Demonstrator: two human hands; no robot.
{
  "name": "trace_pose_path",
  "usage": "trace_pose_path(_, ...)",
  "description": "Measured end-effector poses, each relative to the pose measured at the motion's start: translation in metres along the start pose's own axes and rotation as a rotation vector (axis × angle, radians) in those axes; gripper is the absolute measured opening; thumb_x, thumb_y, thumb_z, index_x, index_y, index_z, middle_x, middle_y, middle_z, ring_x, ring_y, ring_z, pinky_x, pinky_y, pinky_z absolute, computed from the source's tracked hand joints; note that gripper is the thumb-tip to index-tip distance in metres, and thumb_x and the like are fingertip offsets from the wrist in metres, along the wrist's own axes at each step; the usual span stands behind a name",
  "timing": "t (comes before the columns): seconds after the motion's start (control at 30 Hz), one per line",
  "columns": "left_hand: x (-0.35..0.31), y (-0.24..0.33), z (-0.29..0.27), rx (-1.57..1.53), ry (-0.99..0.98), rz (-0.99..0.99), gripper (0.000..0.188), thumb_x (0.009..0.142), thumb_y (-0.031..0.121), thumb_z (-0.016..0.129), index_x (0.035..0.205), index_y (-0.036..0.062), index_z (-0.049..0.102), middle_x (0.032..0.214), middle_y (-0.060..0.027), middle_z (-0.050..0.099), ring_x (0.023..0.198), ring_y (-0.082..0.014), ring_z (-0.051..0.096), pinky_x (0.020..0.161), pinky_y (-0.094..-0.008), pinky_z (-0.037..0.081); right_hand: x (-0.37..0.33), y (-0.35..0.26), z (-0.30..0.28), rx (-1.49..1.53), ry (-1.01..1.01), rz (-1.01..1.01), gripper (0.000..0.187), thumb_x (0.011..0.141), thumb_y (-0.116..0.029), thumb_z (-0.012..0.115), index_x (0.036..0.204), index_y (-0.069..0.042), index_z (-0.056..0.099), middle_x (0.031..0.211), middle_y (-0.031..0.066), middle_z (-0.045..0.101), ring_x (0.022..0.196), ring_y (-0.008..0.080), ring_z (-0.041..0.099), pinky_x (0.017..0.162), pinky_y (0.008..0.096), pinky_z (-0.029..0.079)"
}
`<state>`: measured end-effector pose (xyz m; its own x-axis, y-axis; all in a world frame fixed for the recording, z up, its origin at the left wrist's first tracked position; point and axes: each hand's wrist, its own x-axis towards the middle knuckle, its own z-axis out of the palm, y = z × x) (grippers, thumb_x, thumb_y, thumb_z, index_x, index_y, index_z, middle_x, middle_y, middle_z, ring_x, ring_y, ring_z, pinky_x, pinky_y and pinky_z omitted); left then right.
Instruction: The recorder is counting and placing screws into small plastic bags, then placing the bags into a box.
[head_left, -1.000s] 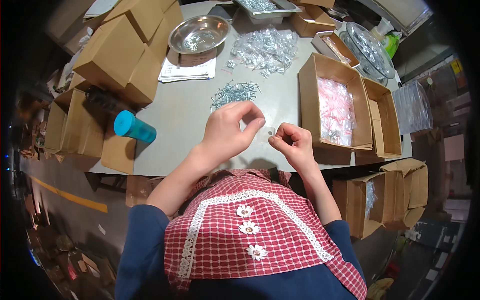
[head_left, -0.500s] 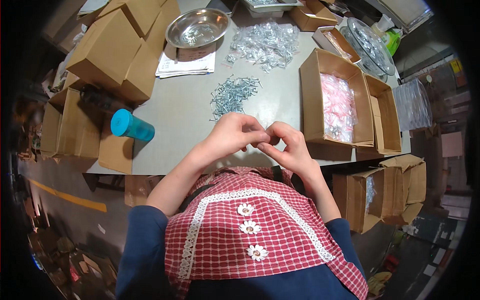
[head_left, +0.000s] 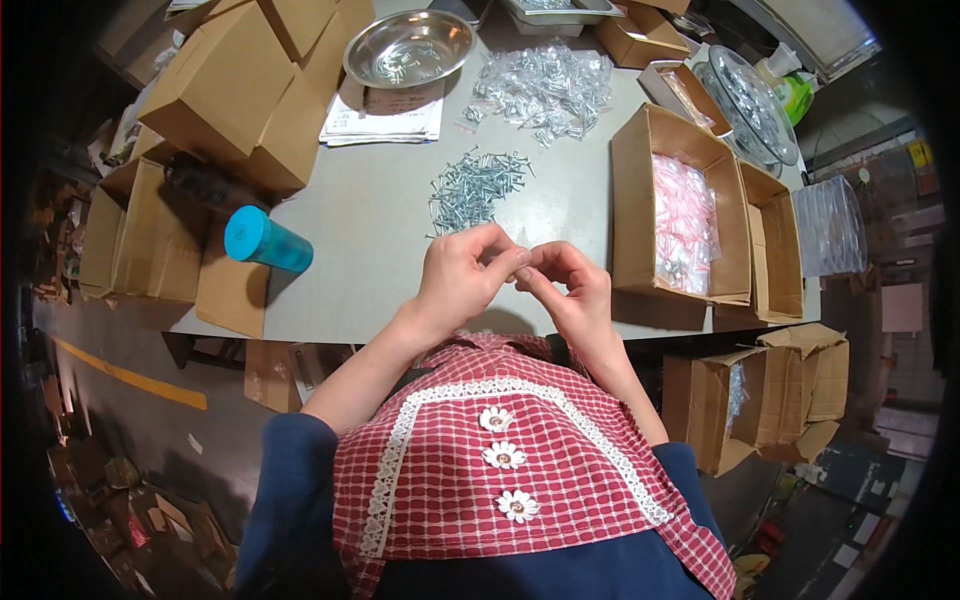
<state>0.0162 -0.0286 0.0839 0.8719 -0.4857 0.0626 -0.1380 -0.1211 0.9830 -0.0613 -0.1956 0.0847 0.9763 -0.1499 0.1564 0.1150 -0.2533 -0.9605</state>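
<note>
Two hands, left hand (head_left: 462, 277), right hand (head_left: 570, 292), fingers pinched together, held item hidden.

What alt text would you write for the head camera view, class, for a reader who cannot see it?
Seen from above, a person's left hand and right hand meet fingertip to fingertip over a grey table, just short of a pile of loose screws. Cardboard boxes, a teal bottle and a steel bowl surround them.
</note>
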Motion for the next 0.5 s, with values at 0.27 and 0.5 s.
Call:
trace_pose_path(0.27,-0.001,-0.004,-0.013,-0.293,-0.168,-0.275,0.013,0.096,0.013,0.072,0.102,0.0017,0.075,0.087,-0.0037,0.076,0.078,-0.0078,0.069,0.062,-0.0216,0.05,0.004,0.012,-0.014,0.388,-0.061,0.284,0.013,0.099,-0.006,0.07,0.107,0.004,0.07,0.09,0.0079,0.075,0.081,0.0133,0.072,0.075,0.0271,0.058)
trace_pose_path(0.5,0.0,-0.005,-0.017,-0.264,-0.25,-0.196,0.015,0.095,0.013,0.071,0.106,0.002,0.075,0.089,-0.0038,0.077,0.081,-0.0074,0.07,0.061,-0.0204,0.049,0.006,0.009,-0.018,0.511,-0.091,0.362,0.014,0.098,-0.006,0.071,0.106,0.005,0.069,0.089,0.0088,0.074,0.079,0.0141,0.071,0.073,0.027,0.057)
